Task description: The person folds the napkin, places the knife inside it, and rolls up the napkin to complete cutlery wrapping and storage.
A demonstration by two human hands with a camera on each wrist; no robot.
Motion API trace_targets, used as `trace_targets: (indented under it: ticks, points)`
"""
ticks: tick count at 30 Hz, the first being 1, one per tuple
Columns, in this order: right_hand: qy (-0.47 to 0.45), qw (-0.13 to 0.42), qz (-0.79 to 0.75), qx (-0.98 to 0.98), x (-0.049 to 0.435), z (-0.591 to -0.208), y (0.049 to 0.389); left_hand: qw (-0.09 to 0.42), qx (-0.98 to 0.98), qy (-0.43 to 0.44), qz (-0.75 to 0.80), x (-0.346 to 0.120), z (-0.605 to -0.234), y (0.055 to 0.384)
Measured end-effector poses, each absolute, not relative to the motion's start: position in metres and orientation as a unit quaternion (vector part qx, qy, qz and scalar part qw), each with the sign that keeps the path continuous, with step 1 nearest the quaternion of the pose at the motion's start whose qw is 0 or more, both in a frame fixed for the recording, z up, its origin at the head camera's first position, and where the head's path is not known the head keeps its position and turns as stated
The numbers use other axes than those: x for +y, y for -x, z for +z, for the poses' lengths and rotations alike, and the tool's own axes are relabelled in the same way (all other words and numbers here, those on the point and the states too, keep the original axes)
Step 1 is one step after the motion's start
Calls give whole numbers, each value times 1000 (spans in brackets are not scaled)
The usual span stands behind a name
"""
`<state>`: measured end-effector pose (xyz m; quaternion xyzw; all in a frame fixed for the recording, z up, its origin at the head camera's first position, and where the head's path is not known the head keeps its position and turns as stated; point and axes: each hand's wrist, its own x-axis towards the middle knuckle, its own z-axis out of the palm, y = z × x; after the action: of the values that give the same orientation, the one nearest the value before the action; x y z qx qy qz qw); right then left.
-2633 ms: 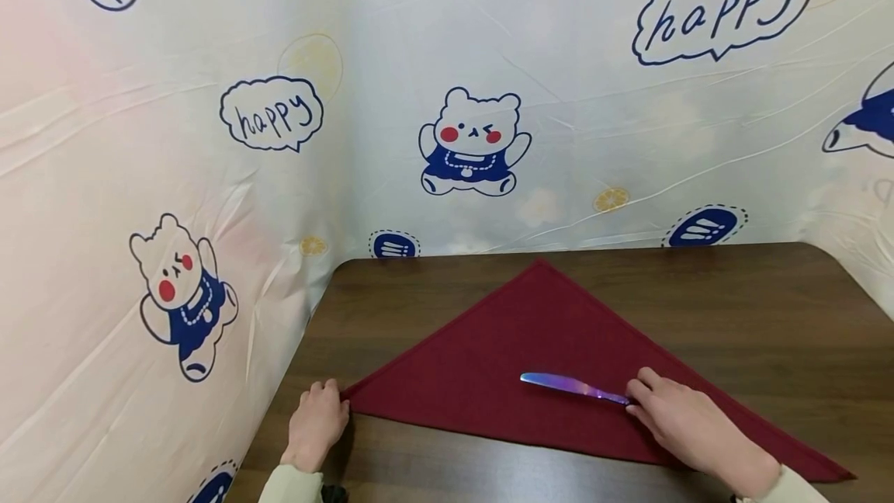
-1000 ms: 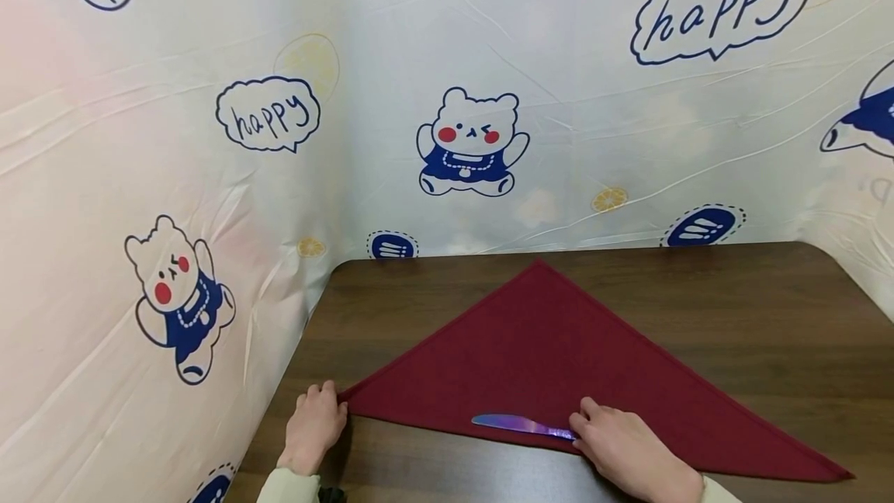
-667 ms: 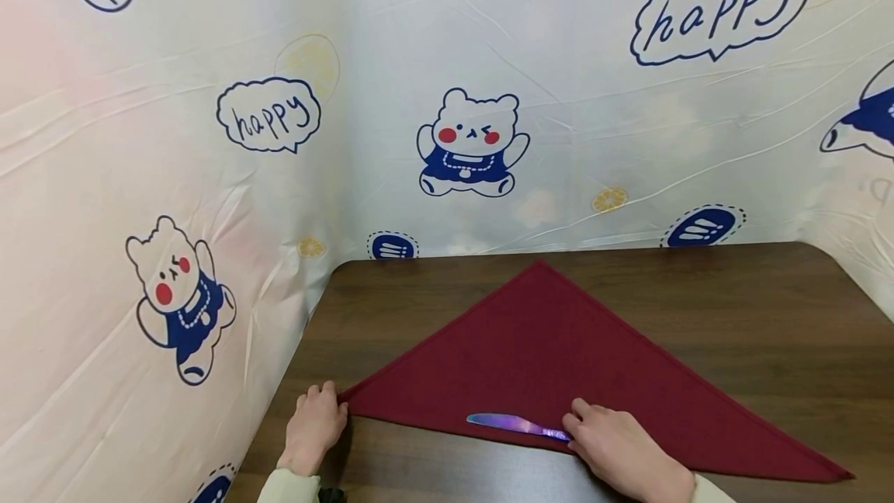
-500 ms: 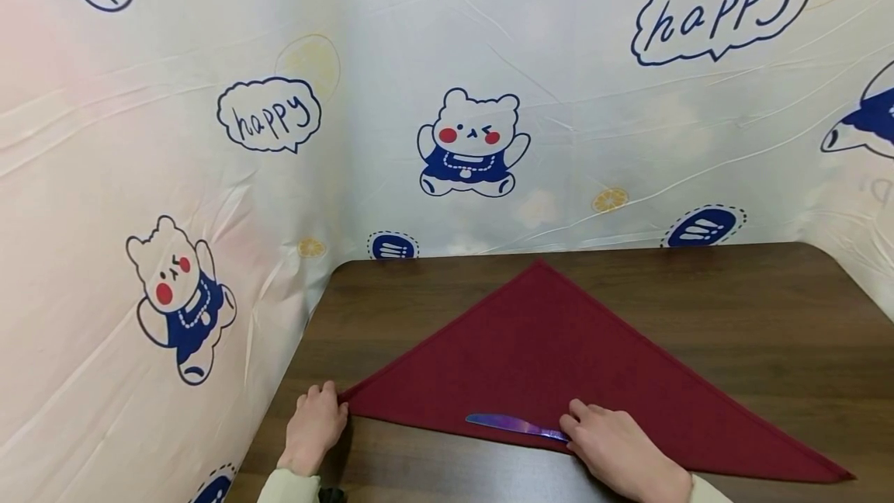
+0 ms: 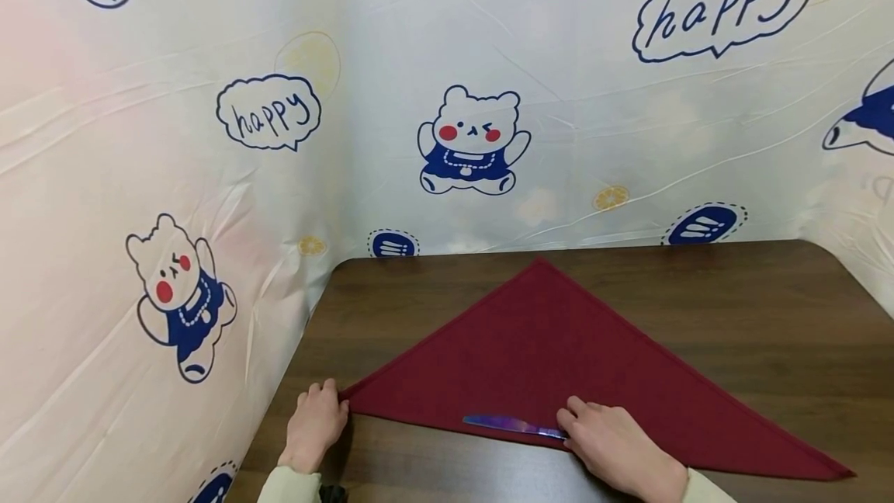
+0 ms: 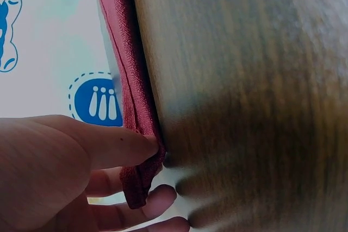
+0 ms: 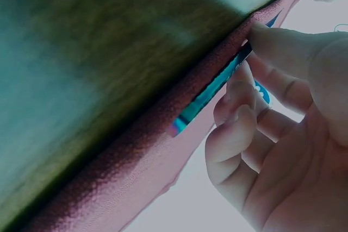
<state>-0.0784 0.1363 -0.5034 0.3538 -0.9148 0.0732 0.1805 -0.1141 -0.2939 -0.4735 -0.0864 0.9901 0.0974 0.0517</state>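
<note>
A dark red cloth napkin (image 5: pixel 559 348), folded into a triangle, lies flat with its point toward the back of the table. At its left corner my left hand (image 5: pixel 316 424) pinches the cloth between thumb and fingers, as the left wrist view shows on the napkin corner (image 6: pixel 138 172). Along the napkin's front edge lies a shiny blue-purple table knife (image 5: pixel 506 424), its blade toward the left. My right hand (image 5: pixel 618 445) pinches it by the handle. In the right wrist view the knife handle (image 7: pixel 209 96) sticks out behind thumb and fingers, close over the cloth.
A dark wooden table (image 5: pixel 754 301) carries everything. Behind it and along the left hangs a pale printed curtain (image 5: pixel 377 84) with cartoon bears and "happy" bubbles, meeting the table's back edge. The napkin's right corner reaches far to the right.
My right hand has brought the knife left and toward me, from the middle of the napkin to its front edge. Lately it shifts only slightly. The left hand stays at the corner.
</note>
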Motion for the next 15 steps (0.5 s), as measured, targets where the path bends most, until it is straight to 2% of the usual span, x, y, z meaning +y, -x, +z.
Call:
trace_targets:
  ticks: [8, 15]
  points:
    - [-351, 176, 85, -916, 137, -503, 76, 46, 991, 86, 95, -295, -474, 115]
    - [-358, 204, 73, -908, 137, -505, 76, 37, 991, 86, 94, -296, -477, 114]
